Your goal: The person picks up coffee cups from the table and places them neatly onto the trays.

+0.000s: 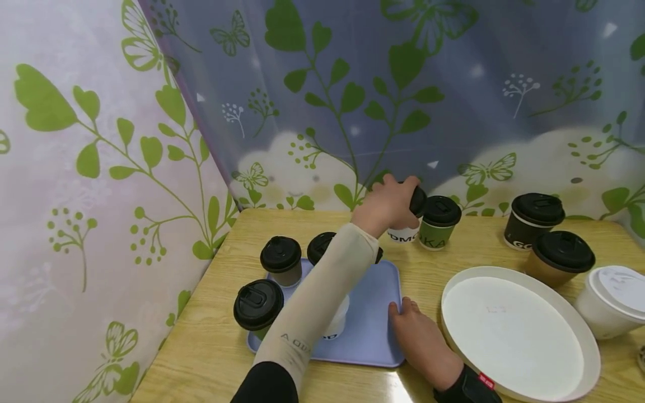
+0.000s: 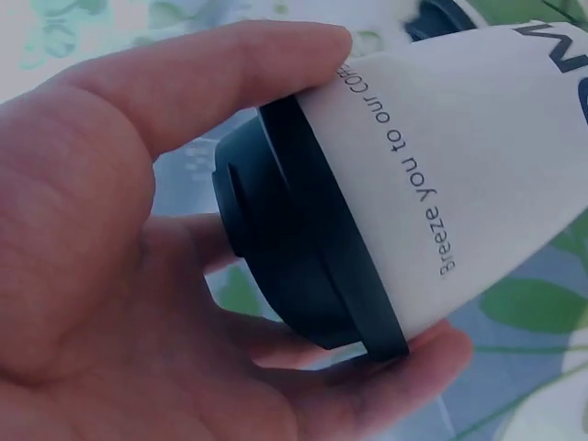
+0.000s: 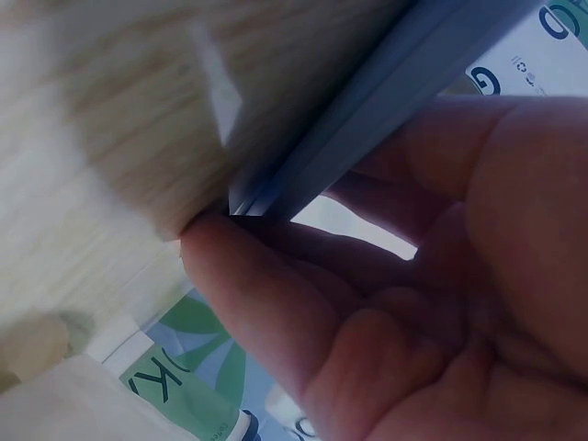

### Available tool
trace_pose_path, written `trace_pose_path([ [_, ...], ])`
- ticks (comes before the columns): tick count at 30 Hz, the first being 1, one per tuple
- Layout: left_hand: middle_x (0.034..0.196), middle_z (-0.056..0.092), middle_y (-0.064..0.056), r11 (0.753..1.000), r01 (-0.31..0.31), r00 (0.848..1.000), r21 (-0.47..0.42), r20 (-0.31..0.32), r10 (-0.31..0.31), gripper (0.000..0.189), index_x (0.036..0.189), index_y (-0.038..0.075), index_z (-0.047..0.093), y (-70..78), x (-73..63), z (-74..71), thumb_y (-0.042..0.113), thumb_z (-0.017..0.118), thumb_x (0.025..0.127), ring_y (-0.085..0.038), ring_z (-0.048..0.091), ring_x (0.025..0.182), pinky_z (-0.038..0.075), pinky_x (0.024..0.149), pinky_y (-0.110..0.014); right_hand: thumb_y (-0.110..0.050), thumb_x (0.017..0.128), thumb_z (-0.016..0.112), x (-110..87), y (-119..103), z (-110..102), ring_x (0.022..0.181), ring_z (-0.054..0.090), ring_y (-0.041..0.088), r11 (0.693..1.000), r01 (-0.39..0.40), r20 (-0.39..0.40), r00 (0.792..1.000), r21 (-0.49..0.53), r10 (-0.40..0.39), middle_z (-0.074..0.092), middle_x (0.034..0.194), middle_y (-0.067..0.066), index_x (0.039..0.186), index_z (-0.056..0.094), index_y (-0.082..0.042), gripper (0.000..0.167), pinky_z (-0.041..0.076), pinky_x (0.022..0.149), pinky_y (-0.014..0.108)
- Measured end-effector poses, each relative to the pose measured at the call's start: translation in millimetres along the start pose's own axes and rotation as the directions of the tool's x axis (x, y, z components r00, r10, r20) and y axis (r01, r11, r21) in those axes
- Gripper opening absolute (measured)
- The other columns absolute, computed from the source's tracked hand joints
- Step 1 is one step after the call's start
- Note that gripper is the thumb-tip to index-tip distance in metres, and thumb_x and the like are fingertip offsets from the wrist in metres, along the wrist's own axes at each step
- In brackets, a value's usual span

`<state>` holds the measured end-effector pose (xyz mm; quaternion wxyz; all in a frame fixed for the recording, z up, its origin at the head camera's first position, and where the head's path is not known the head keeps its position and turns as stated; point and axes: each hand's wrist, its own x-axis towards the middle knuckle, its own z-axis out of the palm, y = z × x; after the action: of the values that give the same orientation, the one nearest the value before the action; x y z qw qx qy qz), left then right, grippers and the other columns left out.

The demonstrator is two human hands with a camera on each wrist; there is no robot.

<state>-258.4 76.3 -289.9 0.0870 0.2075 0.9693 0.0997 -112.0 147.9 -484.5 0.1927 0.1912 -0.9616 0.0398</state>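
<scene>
My left hand (image 1: 388,204) reaches across to the back of the table and grips a white paper cup (image 2: 432,156) by its black lid (image 2: 312,230), thumb on one side and fingers on the other. A green cup (image 1: 437,228) with a black lid stands right beside it. My right hand (image 1: 420,341) holds the right rim of the lavender tray (image 1: 373,313), its fingers along the edge. On the tray's left part are several lidded cups, including a small one (image 1: 282,260) and a green one (image 1: 258,308). My left forearm partly hides a white cup (image 1: 337,324) there.
A round white tray (image 1: 514,330) lies on the right. Around its far side stand a black cup (image 1: 534,218), a brown cup (image 1: 559,257) and a white cup (image 1: 612,302), all lidded. A patterned curtain (image 1: 327,112) hangs behind the wooden table (image 1: 201,347), another at left.
</scene>
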Motion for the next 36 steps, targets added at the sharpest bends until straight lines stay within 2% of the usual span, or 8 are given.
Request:
trace_pose_path([
  [7, 0.155, 0.036, -0.015, 0.999, -0.043, 0.995, 0.004, -0.088, 0.043, 0.077, 0.161, 0.034, 0.031, 11.5, -26.8, 3.2, 0.039, 0.071, 0.096, -0.035, 0.048, 0.131, 0.051, 0.092, -0.039, 0.01, 0.084, 0.069, 1.2, 0, 1, 0.088, 0.068, 0.04, 1.0, 0.002, 0.031, 1.0, -0.005, -0.002, 0.062, 0.101, 0.033, 0.106, 0.071, 0.008, 0.022, 0.057, 0.056, 0.045],
  [10, 0.156, 0.036, -0.016, 0.999, -0.047, 0.992, -0.026, -0.121, 0.043, 0.077, 0.162, 0.035, 0.031, 13.9, -35.4, 6.7, 0.039, 0.071, 0.096, -0.037, 0.046, 0.134, 0.05, 0.094, -0.039, 0.01, 0.083, 0.069, 0.2, 1, 2, 0.085, 0.068, 0.038, 1.0, 0.013, 0.0, 1.0, -0.011, -0.013, 0.062, 0.098, 0.031, 0.105, 0.071, 0.008, 0.022, 0.057, 0.055, 0.044],
  [16, 0.156, 0.036, -0.017, 0.996, -0.063, 0.982, -0.066, -0.181, 0.05, 0.08, 0.163, 0.036, 0.03, 15.9, -47.5, 23.4, 0.042, 0.073, 0.095, -0.038, 0.045, 0.132, 0.052, 0.084, -0.035, 0.01, 0.08, 0.07, -1.3, 3, 6, 0.081, 0.066, 0.036, 0.998, 0.041, -0.089, 0.995, -0.04, -0.045, 0.062, 0.094, 0.028, 0.1, 0.071, 0.007, 0.021, 0.056, 0.054, 0.041],
  [19, 0.155, 0.038, -0.016, 0.994, -0.068, 0.973, -0.079, -0.226, 0.049, 0.083, 0.162, 0.036, 0.032, 15.6, -52.3, 33.4, 0.048, 0.075, 0.092, -0.035, 0.046, 0.13, 0.051, 0.088, -0.036, 0.011, 0.077, 0.071, -1.4, 4, 9, 0.078, 0.065, 0.035, 0.997, 0.057, -0.129, 0.99, -0.046, -0.062, 0.061, 0.09, 0.026, 0.089, 0.07, 0.005, 0.013, 0.055, 0.052, 0.04],
  [24, 0.155, 0.04, -0.014, 0.99, -0.061, 0.953, -0.13, -0.302, 0.019, 0.087, 0.162, 0.034, 0.033, 14.9, -60.0, 44.1, 0.051, 0.077, 0.089, -0.031, 0.047, 0.129, 0.049, 0.099, -0.039, 0.012, 0.076, 0.071, -3.0, 4, 8, 0.078, 0.064, 0.034, 0.998, 0.057, -0.118, 0.991, -0.021, -0.059, 0.06, 0.09, 0.025, 0.074, 0.066, 0.0, 0.012, 0.054, 0.051, 0.039],
  [29, 0.154, 0.042, -0.013, 0.981, -0.064, 0.938, -0.181, -0.347, -0.003, 0.089, 0.161, 0.034, 0.035, 11.6, -68.7, 44.9, 0.05, 0.08, 0.087, -0.03, 0.049, 0.129, 0.048, 0.101, -0.04, 0.012, 0.077, 0.07, -3.7, 4, 8, 0.082, 0.067, 0.035, 0.999, 0.049, -0.112, 0.992, -0.02, -0.051, 0.063, 0.095, 0.028, 0.079, 0.068, 0.004, 0.009, 0.056, 0.053, 0.04],
  [36, 0.153, 0.042, -0.014, 0.961, -0.094, 0.934, -0.259, -0.357, -0.005, 0.09, 0.161, 0.031, 0.036, 3.2, -78.5, 45.7, 0.049, 0.082, 0.086, -0.031, 0.047, 0.131, 0.048, 0.101, -0.044, 0.009, 0.083, 0.073, -1.8, 4, 7, 0.085, 0.068, 0.036, 0.999, 0.045, -0.076, 0.996, -0.024, -0.047, 0.064, 0.099, 0.03, 0.098, 0.073, 0.009, 0.014, 0.055, 0.053, 0.039],
])
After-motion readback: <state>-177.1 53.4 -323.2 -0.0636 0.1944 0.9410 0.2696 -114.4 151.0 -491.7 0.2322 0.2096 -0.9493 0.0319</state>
